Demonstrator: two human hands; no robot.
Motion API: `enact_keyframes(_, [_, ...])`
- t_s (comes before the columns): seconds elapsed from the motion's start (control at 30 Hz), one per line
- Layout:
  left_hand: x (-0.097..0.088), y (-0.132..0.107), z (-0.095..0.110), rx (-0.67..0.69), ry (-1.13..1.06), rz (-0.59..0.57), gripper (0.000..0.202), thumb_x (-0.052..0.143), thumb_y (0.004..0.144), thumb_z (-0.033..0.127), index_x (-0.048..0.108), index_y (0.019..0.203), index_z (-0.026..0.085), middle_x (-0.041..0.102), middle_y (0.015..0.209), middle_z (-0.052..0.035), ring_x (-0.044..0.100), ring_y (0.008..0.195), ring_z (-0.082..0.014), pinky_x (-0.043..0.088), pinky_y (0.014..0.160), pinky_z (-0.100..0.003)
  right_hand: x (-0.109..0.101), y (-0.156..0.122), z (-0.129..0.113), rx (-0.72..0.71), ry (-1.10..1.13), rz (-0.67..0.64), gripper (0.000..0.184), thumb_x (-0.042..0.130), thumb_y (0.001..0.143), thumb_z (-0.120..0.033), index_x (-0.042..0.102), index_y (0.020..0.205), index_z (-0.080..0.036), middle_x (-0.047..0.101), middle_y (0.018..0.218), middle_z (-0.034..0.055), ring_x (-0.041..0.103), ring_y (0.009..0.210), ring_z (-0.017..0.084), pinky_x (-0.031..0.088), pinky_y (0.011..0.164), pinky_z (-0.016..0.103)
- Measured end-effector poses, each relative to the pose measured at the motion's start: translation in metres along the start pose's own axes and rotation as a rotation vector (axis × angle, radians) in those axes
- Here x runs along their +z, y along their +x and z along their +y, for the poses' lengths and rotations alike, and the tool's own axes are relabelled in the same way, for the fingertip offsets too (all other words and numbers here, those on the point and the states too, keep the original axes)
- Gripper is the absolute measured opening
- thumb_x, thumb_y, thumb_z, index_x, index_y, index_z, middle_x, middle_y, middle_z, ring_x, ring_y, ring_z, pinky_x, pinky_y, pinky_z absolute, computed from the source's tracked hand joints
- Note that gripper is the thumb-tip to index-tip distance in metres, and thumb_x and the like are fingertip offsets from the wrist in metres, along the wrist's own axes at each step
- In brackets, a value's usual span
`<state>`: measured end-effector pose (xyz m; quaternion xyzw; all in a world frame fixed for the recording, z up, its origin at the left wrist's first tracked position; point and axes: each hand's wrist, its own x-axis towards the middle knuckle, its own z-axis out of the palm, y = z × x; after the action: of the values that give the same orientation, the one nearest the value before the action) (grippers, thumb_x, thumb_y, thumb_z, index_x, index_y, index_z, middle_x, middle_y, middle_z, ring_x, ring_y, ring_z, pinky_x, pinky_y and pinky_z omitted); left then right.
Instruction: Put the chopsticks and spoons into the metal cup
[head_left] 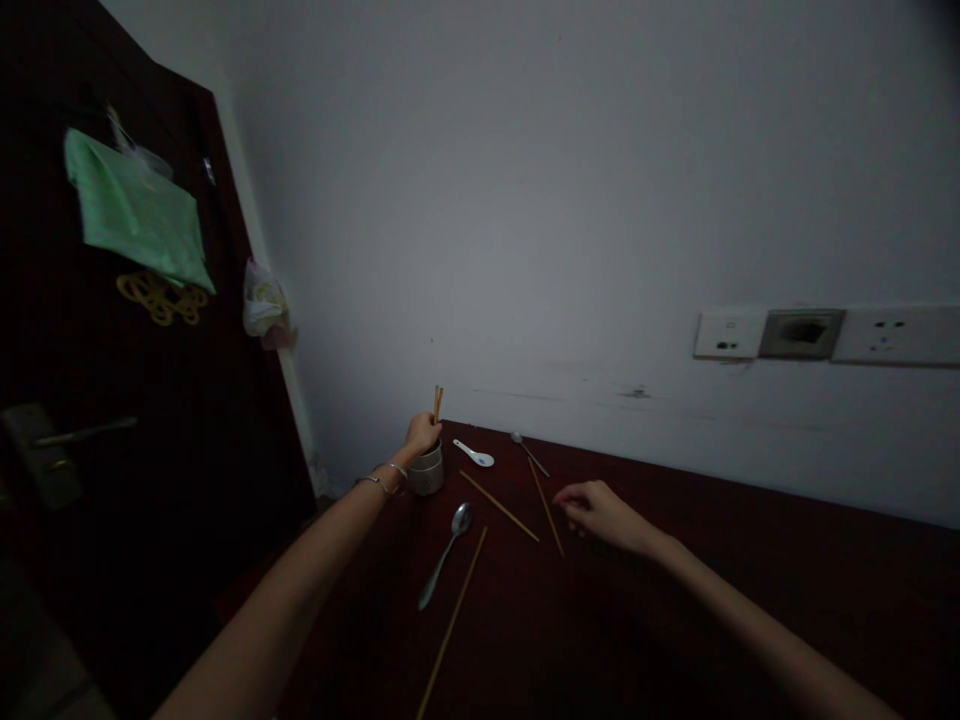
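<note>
My left hand (424,432) is closed around a pair of wooden chopsticks (438,402), which stand nearly upright at the mouth of a grey utensil holder (427,472). Their lower ends are hidden by the hand and the holder. My right hand (596,510) hovers over the table with bent fingers, slightly apart, and nothing visible in them. Its fingertips are close beside a loose chopstick (547,508); whether they touch it I cannot tell. Another chopstick (499,505) lies slanted between the hands, and a third chopstick (454,620) lies nearer to me.
On the dark red table (637,620) lie a metal spoon (450,545), a white soup spoon (475,454) and a small long-handled spoon (529,452). Behind rises a pale wall with sockets (726,336). At left is a dark door (150,420) with a green cloth (142,205).
</note>
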<state>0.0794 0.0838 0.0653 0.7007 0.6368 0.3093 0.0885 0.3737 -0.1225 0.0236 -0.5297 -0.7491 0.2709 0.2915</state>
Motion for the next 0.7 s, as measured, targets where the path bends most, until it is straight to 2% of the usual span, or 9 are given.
enact_keyframes(0.23, [-0.011, 0.005, 0.004, -0.007, -0.143, 0.068, 0.013, 0.048, 0.076, 0.014, 0.060, 0.072, 0.012, 0.065, 0.074, -0.0088, 0.061, 0.069, -0.0146, 0.042, 0.057, -0.020, -0.009, 0.000, -0.014, 0.072, 0.123, 0.024, 0.028, 0.043, 0.078, -0.026, 0.060, 0.094, -0.011, 0.058, 0.061, 0.0012, 0.055, 0.051, 0.009, 0.043, 0.047, 0.020])
enact_keyframes(0.4, [-0.031, 0.008, 0.015, -0.004, -0.278, 0.105, 0.015, 0.045, 0.080, 0.015, 0.058, 0.075, 0.011, 0.064, 0.077, -0.0091, 0.061, 0.064, -0.0121, 0.044, 0.054, -0.018, -0.016, 0.006, -0.022, 0.103, 0.251, 0.057, 0.028, 0.045, 0.077, -0.027, 0.058, 0.094, -0.010, 0.059, 0.060, 0.0010, 0.053, 0.047, 0.008, 0.040, 0.043, 0.018])
enact_keyframes(0.57, [-0.065, 0.011, 0.042, 0.031, -0.419, 0.161, 0.016, 0.042, 0.083, 0.017, 0.056, 0.085, 0.009, 0.063, 0.085, -0.0114, 0.062, 0.065, -0.0118, 0.047, 0.055, -0.019, -0.023, 0.022, -0.025, 0.070, 0.340, 0.107, 0.028, 0.045, 0.078, -0.029, 0.057, 0.096, -0.011, 0.059, 0.061, 0.0017, 0.054, 0.049, 0.008, 0.042, 0.043, 0.018])
enact_keyframes(0.7, [-0.094, 0.009, 0.076, 0.068, -0.528, 0.158, 0.016, 0.042, 0.085, 0.018, 0.053, 0.091, 0.009, 0.064, 0.084, -0.0106, 0.063, 0.066, -0.0112, 0.049, 0.060, -0.021, -0.028, 0.044, -0.045, -0.018, 0.304, 0.174, 0.032, 0.045, 0.079, -0.036, 0.059, 0.092, -0.011, 0.062, 0.071, 0.0057, 0.054, 0.051, 0.009, 0.043, 0.042, 0.019])
